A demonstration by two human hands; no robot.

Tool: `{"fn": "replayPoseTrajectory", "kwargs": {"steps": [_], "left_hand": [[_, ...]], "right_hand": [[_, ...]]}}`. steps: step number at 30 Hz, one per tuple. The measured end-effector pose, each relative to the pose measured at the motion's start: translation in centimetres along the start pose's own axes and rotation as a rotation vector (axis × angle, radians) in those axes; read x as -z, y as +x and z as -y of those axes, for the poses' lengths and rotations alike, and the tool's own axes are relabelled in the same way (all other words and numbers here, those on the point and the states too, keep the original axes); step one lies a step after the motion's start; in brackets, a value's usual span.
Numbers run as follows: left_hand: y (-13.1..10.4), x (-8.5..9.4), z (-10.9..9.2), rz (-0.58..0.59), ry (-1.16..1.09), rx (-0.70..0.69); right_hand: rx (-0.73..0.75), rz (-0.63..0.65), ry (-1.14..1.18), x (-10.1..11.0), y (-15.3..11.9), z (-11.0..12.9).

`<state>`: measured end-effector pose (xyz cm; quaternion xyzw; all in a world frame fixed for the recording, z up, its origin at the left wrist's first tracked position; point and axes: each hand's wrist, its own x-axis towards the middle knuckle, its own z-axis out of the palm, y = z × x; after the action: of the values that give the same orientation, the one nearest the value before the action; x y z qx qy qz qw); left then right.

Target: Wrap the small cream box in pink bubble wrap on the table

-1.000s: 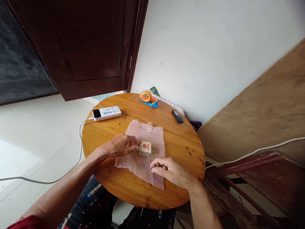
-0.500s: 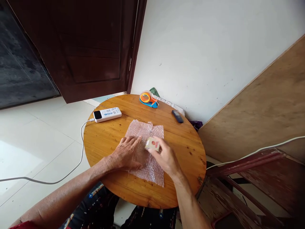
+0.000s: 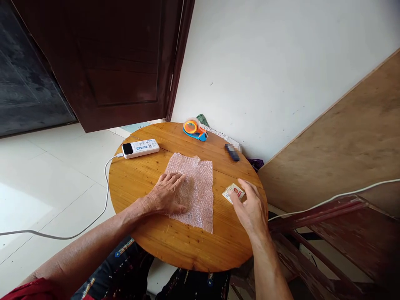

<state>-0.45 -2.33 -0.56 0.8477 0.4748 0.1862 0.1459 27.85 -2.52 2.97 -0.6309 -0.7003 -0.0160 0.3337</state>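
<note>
A sheet of clear pinkish bubble wrap [image 3: 200, 191] lies on the round wooden table [image 3: 187, 250]. My left hand [image 3: 167, 192] rests flat on its left half, fingers spread. Under the wrap beside that palm, a darker patch shows, too unclear to name. Right of the sheet, a small flat pale box [image 3: 233, 192] with a red mark lies on the wood. Over its near right side is my right hand [image 3: 251, 204], thumb and fingers apart; the thumb overlaps the box, and I cannot tell whether it touches.
An orange and blue tape dispenser [image 3: 195, 128] stands at the table's far edge. A white device [image 3: 140, 148] with a cable lies at the far left. A dark blurred object [image 3: 231, 152] is at the far right, by the wall [image 3: 265, 75]. A red-brown wooden chair [image 3: 325, 212] stands at the right.
My right hand has moved right with the small box, from above the bubble wrap to the bare wood, and its fingers have spread off it. My left hand has stayed on the wrap.
</note>
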Motion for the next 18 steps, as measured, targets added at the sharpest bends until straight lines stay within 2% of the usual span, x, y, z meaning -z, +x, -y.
{"fn": "replayPoseTrajectory", "kwargs": {"steps": [3,6,8,10,14,18], "left_hand": [[-0.1,-0.2,0.2,-0.001,0.008,-0.003],[-0.1,-0.2,0.3,-0.020,0.003,-0.009],[-0.2,-0.2,0.4,-0.025,-0.005,-0.008],[-0.4,-0.1,0.6,-0.023,-0.007,-0.004],[-0.5,-0.1,1.2,-0.015,-0.008,-0.015],[-0.7,0.1,1.5,0.013,0.011,-0.016]], "right_hand": [[0.206,0.143,0.150,-1.1,0.6,4.3],[0.320,0.333,0.122,-3.4,0.9,6.9],[0.302,0.429,0.025,-4.9,0.8,7.0],[0.265,0.459,-0.066,-5.8,0.5,6.3],[0.251,0.427,-0.109,-6.2,-0.1,4.6],[0.234,0.411,-0.113,-6.2,-0.2,4.6]]}}
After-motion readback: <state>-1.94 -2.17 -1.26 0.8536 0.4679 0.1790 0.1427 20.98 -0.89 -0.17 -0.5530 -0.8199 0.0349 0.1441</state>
